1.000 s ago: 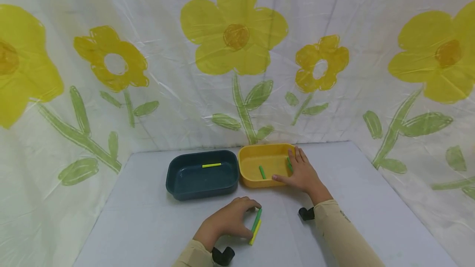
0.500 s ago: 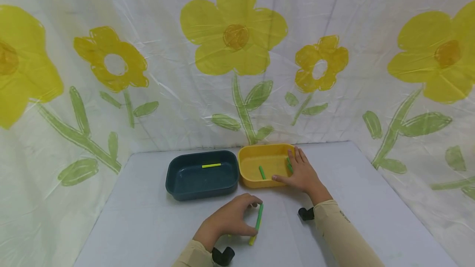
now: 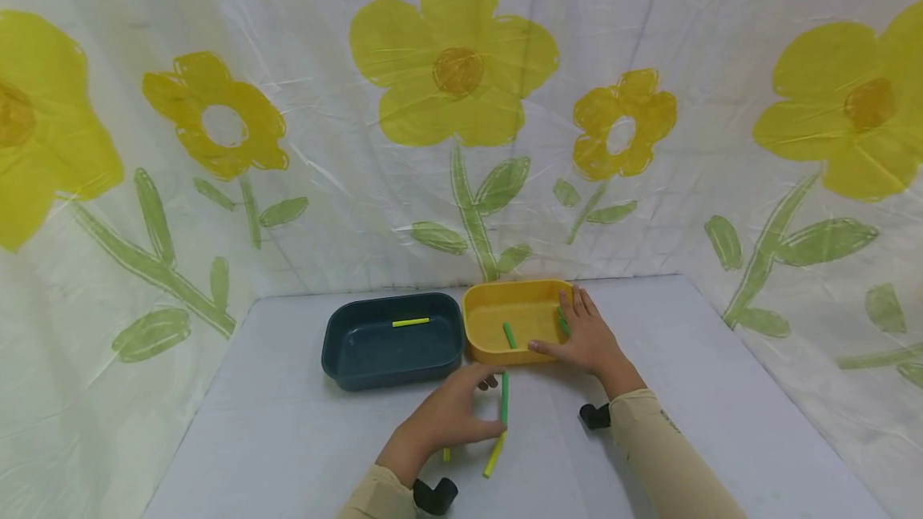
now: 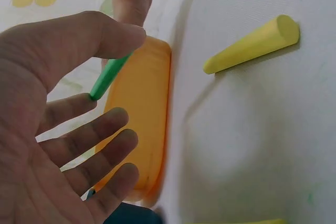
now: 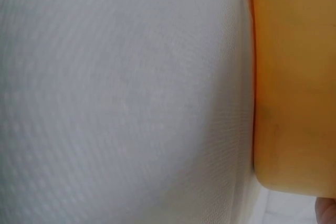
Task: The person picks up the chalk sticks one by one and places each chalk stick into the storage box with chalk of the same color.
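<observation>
Left hand (image 3: 447,419) pinches the short green plastic stick (image 3: 505,397) between thumb and forefinger, lifted off the grey table; right hand (image 3: 587,339), fingers flat, steadies the yellow plastic tray (image 3: 479,319); next, likely carrying it there

The yellow tray (image 3: 479,315) and the dark blue tray (image 3: 339,343) beside it look like smooth plastic with a slight sheen. The green stick (image 3: 505,399) and yellow stick (image 4: 252,45) look matt. The bench (image 3: 288,423) is matt white; behind the trays hangs a wrinkled, glossy printed sheet (image 3: 324,207).
</observation>
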Motion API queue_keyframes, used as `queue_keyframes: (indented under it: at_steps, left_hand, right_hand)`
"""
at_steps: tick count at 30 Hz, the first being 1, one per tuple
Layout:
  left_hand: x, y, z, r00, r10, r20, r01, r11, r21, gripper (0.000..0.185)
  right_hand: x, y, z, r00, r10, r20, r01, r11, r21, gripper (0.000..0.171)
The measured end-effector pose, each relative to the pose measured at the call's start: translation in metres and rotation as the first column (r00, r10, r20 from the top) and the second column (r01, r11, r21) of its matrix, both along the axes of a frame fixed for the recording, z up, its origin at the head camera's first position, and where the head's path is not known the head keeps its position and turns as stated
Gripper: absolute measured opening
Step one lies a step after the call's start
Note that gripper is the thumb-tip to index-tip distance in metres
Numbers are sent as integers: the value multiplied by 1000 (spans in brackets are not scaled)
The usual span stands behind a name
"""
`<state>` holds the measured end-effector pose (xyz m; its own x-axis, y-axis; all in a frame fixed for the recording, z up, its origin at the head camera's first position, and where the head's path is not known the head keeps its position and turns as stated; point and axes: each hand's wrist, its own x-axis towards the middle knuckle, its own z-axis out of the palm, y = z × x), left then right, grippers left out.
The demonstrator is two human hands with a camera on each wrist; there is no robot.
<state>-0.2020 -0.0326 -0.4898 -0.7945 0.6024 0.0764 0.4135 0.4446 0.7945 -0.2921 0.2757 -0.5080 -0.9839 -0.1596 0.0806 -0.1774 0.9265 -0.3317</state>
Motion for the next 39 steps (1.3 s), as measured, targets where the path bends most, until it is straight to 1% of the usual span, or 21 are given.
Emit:
queue_keyframes:
  at_steps: [9, 13, 17, 23, 28, 33, 39]
  left_hand:
    - [-3, 2, 2, 1000, 9, -18, -8, 999, 52, 78]
    - [-1, 2, 5, 997, 55, -58, -54, 998, 27, 75]
    - [1, 2, 9, 989, 106, -105, -105, 994, 8, 75]
    - [-1, 2, 12, 977, 150, -153, -147, 989, 30, 76]
    - [-5, 3, 14, 968, 169, -184, -163, 986, 48, 76]
    - [-9, 3, 18, 968, 174, -181, -168, 985, 48, 75]
    - [-13, 3, 20, 961, 204, -187, -203, 979, 27, 75]
  right_hand:
    - [0, 0, 2, 1000, -1, -1, 1, 1000, 10, 130]
    - [0, 0, 1, 1000, -4, 4, 4, 1000, 10, 130]
    - [0, 1, 0, 1000, -5, 4, 5, 1000, 5, 130]
    - [0, 1, -2, 1000, -2, 0, 2, 1000, 5, 131]
    - [-1, 2, -2, 1000, 1, -7, -1, 1000, 8, 132]
    - [-1, 2, -1, 1000, 1, -4, -1, 1000, 7, 132]
    - [-1, 1, -2, 1000, 4, -8, -4, 1000, 12, 131]
